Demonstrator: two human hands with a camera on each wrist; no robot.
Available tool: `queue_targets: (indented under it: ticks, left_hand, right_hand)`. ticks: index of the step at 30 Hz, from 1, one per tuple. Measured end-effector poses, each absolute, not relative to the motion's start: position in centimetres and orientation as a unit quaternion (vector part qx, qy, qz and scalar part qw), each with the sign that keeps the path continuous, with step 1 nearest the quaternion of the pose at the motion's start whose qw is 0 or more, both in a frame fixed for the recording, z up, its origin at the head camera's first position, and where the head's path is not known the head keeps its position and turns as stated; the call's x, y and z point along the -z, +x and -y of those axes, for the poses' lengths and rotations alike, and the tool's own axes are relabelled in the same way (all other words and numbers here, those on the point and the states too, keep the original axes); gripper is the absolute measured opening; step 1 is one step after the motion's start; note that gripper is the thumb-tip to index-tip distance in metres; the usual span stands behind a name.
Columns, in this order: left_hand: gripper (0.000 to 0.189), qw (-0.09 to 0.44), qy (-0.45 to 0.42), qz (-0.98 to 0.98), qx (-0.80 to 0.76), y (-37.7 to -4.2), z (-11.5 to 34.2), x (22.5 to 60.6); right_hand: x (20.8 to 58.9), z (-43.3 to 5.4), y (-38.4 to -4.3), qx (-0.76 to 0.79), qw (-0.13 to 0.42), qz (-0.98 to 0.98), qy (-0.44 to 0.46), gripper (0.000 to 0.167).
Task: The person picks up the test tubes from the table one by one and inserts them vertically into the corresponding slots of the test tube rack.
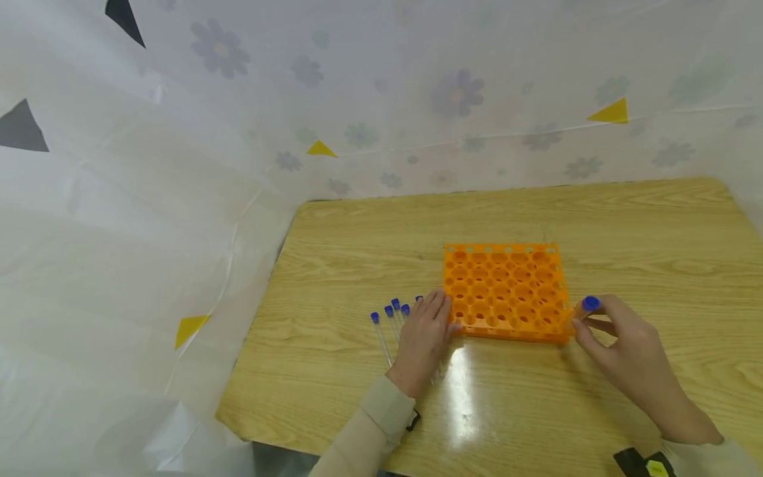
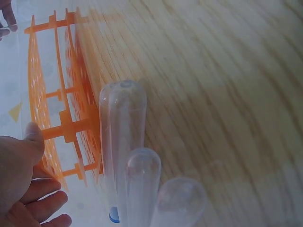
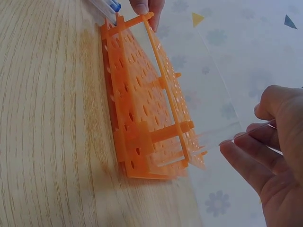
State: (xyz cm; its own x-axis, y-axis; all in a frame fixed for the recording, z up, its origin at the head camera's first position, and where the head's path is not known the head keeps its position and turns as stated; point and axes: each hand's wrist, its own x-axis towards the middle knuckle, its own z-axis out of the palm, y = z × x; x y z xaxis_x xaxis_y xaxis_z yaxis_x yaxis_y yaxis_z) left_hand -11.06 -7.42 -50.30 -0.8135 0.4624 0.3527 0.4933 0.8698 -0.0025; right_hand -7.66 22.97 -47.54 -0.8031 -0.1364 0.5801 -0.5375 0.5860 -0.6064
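An orange test tube rack (image 1: 505, 291), its top plate full of round holes, stands on the table. My left hand (image 1: 424, 334) grips its left front corner, the thumb at the upper plate's edge in the left wrist view. My right hand (image 1: 626, 351) pinches a clear test tube (image 3: 222, 130) near its blue cap (image 1: 591, 303), at the rack's right front corner. This tube slants, and its lower part overlaps the rack's top plate in the right wrist view. Several clear test tubes (image 2: 123, 127) with blue caps lie beside and partly under my left hand in the head view.
The wooden table (image 1: 334, 265) carries the rack and the lying tubes. A whitish flowered sheet (image 1: 381, 79) with yellow triangles rises behind the table and along its left side. The table's front edge runs below my left forearm.
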Motion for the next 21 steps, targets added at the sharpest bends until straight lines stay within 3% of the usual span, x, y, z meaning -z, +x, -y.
queue_targets:
  ticks: [21]
  left_hand:
    - [0.050, 0.161, -0.246, 0.955, 0.041, -11.01, 7.27, 50.21]
  right_hand:
    - [47.81, -22.95, -7.79, -0.416, 0.243, 0.851, 0.209, 0.042]
